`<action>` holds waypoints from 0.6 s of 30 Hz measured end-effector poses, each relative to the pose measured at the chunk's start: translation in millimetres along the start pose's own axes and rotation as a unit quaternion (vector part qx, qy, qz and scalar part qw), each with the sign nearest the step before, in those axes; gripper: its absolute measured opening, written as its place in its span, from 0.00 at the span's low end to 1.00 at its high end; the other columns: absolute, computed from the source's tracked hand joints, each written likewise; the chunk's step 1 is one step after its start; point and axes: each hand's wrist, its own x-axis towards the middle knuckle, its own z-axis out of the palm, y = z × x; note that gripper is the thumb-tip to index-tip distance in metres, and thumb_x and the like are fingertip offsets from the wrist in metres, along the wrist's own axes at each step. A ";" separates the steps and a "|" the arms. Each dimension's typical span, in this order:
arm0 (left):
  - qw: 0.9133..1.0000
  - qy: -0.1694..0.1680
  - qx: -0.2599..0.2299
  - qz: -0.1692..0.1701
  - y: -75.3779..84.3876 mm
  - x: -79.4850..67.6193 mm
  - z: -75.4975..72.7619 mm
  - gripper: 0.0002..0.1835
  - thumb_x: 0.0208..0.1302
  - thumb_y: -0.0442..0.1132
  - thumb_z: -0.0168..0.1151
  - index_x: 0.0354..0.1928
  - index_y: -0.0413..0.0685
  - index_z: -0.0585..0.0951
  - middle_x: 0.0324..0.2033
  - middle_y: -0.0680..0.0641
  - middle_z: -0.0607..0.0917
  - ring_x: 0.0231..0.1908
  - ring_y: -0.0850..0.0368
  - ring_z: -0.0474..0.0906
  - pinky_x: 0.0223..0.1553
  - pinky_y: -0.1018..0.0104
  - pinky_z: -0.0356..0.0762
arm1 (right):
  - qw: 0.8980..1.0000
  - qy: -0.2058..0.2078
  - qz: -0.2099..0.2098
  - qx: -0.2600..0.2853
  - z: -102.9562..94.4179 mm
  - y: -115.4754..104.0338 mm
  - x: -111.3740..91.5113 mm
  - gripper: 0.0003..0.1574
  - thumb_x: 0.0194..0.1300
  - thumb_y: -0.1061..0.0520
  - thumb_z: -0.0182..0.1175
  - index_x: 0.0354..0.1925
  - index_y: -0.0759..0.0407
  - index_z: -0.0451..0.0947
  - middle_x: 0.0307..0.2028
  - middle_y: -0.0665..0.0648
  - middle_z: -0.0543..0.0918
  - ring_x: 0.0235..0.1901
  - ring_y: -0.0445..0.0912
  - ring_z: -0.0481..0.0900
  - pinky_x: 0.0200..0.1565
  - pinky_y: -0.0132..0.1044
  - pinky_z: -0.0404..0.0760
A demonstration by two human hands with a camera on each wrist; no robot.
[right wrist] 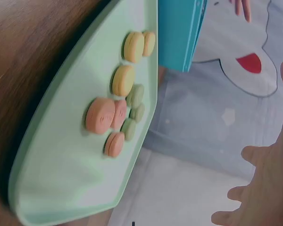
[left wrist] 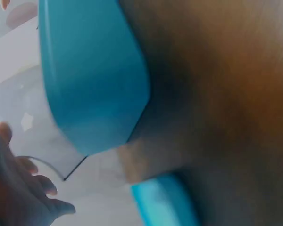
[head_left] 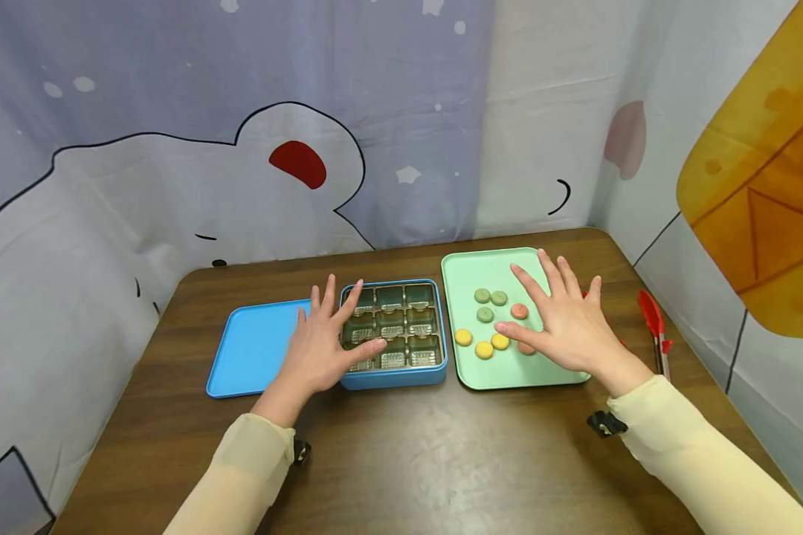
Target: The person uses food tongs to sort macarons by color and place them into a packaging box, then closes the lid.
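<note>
My left hand [head_left: 317,345] hovers with spread fingers over the left side of a blue box [head_left: 393,380], holding nothing. Inside the box sits a clear plastic insert [head_left: 421,321] divided into several square compartments. My right hand [head_left: 572,327], fingers also spread, is above the right part of a light green tray [head_left: 465,279] and grips nothing. On that tray lie green macarons [head_left: 485,315], yellow macarons [head_left: 485,350] and pink macarons [right wrist: 100,115]. In the head view the right hand partly hides the pink ones.
A flat blue lid [head_left: 250,349] lies left of the box, partly behind my left hand. Red-tipped tongs [head_left: 652,316] rest at the table's right side, partly covered by my right arm. A printed curtain [head_left: 408,111] hangs behind the brown wooden table [head_left: 442,461].
</note>
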 end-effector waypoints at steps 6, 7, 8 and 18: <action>0.980 0.034 -0.190 -0.053 -3.3 -4.4 15.3 0.49 0.73 0.72 0.55 0.85 0.78 0.41 0.84 0.50 0.39 0.82 0.40 0.37 0.71 0.24 0.51 | 0.999 0.009 0.043 0.017 -6.2 17.5 -12.6 0.65 0.67 0.18 0.57 0.87 0.43 0.44 0.85 0.63 0.36 0.81 0.70 0.36 0.62 0.87 0.33; 0.974 0.042 -0.213 -0.058 -4.1 -4.6 17.4 0.47 0.75 0.70 0.54 0.85 0.77 0.41 0.84 0.51 0.40 0.82 0.41 0.39 0.72 0.25 0.51 | 0.998 0.010 0.054 0.022 -7.2 21.0 -15.2 0.66 0.67 0.18 0.57 0.87 0.44 0.43 0.85 0.64 0.35 0.80 0.71 0.37 0.62 0.88 0.34; 0.970 0.048 -0.230 -0.062 -5.0 -4.9 19.4 0.46 0.76 0.70 0.52 0.85 0.75 0.42 0.84 0.50 0.42 0.82 0.43 0.40 0.73 0.28 0.50 | 0.998 0.012 0.062 0.028 -8.5 24.6 -17.9 0.66 0.68 0.19 0.57 0.87 0.45 0.43 0.85 0.64 0.35 0.80 0.73 0.38 0.62 0.88 0.34; 0.925 0.065 -0.349 -0.136 -15.3 -3.9 36.5 0.38 0.85 0.57 0.48 0.87 0.58 0.48 0.83 0.44 0.54 0.78 0.43 0.57 0.75 0.46 0.60 | 0.986 0.013 0.143 0.081 -14.6 58.6 -46.3 0.67 0.72 0.23 0.56 0.87 0.49 0.33 0.83 0.73 0.33 0.75 0.82 0.42 0.57 0.89 0.42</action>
